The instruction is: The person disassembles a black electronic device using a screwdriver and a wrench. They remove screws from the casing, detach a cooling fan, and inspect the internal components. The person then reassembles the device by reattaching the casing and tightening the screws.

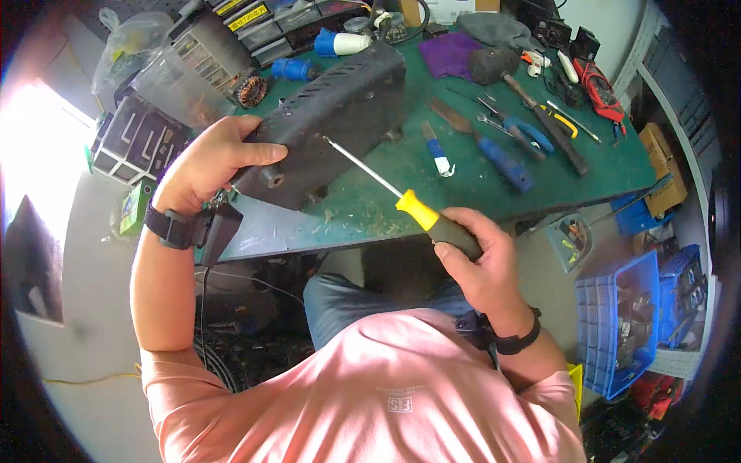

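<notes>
A long black plastic housing with slots along its upper edge and round posts rests tilted on the green workbench. My left hand grips the housing's left end, thumb across its face. My right hand is wrapped round the yellow and black handle of a screwdriver. The screwdriver's metal tip is at the housing's face, just right of my left thumb; I cannot tell whether it touches.
Several tools lie on the bench's right, with a mallet, purple cloth and red-cased meter. Blue connectors and drawer units stand at back and left. Blue crates are on the floor at right.
</notes>
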Tool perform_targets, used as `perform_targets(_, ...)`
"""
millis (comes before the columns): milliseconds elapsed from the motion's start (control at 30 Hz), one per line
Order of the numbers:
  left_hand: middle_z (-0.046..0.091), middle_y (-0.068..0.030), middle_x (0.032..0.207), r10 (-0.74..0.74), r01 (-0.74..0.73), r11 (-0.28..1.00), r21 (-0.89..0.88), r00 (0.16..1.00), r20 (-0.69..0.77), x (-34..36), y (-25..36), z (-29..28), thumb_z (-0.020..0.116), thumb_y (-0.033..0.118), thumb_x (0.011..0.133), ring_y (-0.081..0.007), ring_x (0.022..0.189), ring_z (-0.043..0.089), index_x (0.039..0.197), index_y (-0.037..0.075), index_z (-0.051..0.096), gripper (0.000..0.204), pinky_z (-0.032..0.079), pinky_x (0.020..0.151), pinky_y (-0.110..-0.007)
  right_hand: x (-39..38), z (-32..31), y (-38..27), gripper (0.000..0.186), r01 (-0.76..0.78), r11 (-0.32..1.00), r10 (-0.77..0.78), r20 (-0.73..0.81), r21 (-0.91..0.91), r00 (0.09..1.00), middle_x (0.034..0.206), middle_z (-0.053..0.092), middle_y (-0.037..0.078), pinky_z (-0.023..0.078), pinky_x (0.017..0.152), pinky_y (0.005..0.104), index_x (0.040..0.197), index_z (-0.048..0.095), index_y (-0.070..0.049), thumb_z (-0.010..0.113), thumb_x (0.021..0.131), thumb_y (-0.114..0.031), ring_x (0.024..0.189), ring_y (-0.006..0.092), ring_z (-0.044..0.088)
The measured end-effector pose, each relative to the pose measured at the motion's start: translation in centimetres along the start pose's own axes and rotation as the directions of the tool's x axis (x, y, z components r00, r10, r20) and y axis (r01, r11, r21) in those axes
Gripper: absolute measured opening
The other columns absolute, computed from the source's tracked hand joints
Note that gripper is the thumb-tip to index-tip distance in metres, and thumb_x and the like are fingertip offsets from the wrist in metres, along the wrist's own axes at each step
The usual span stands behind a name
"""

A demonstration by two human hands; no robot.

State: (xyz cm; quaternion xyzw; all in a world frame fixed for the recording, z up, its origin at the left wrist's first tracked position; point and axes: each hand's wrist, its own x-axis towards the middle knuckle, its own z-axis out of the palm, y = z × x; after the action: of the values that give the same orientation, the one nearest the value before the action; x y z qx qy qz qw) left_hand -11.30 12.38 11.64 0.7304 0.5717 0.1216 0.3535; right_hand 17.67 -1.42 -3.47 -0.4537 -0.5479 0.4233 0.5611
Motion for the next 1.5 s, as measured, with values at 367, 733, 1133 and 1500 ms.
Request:
perform_targets(367, 0.069, -0.0046, 0.09, 0.044, -0.044, 0.999, -0.013, 0.999, 0.005, -0.4, 0.6, 0.2, 0.074, 0.026, 0.082, -0.0114, 0.081, 0.06, 0.103, -0.006, 0.066, 0.039, 0.048, 0.079, -0.028, 0.3, 0.8, 0.2, 0.032, 0.024, 0.998, -0.026, -0.03, -0.066, 0.999, 0.095, 0.066, 0.011, 0.049, 0.079, 0.0295, 0.109, 0.062, 0.002, 0.07, 0.08, -0.007, 0.087, 0.0156, 0.062)
perform_targets(733, 0.069, -0.0043, 0.091, 0.056, -0.056, 0.998, -0.005, 0.998, 0.007, -0.1, 0.2, 0.1, 0.073, 0.027, 0.083, -0.0121, 0.082, 0.06, 0.105, -0.006, 0.066, 0.041, 0.047, 0.08, -0.029, 0.1, 2.1, -0.9, 0.036, 0.38, 0.788, -0.455, -0.042, -0.484, 0.89, 0.089, 0.057, 0.02, 0.049, 0.069, 0.0397, 0.11, 0.059, 0.002, 0.068, 0.076, 0.0, 0.077, 0.0374, 0.059)
perform_targets(1133, 0.066, -0.0019, 0.082, 0.027, -0.027, 1.0, -0.004, 0.999, -0.038, 0.4, -0.5, -0.2, 0.074, 0.028, 0.081, -0.011, 0.073, 0.058, 0.099, -0.003, 0.067, 0.036, 0.045, 0.066, -0.027, -0.5, 2.6, -3.4, 0.036, -0.107, 0.77, 0.196, -0.074, 0.629, 0.978, 0.088, 0.061, 0.008, 0.046, 0.054, 0.023, 0.123, 0.054, 0.0, 0.058, 0.096, -0.022, 0.068, 0.0101, 0.057)
perform_targets(1500, 0.07, -0.0051, 0.092, -0.068, 0.069, 0.977, -0.203, 0.998, 0.01, 1.0, -1.1, -0.7, 0.073, 0.024, 0.083, -0.0133, 0.076, 0.064, 0.108, -0.003, 0.064, 0.038, 0.051, 0.07, -0.027, 2.1, 2.3, -4.4, 0.04, 0.596, 0.547, -0.711, 0.05, -0.588, 0.702, 0.089, 0.056, 0.011, 0.048, 0.072, 0.0305, 0.119, 0.055, -0.001, 0.073, 0.083, -0.008, 0.081, 0.0171, 0.056)
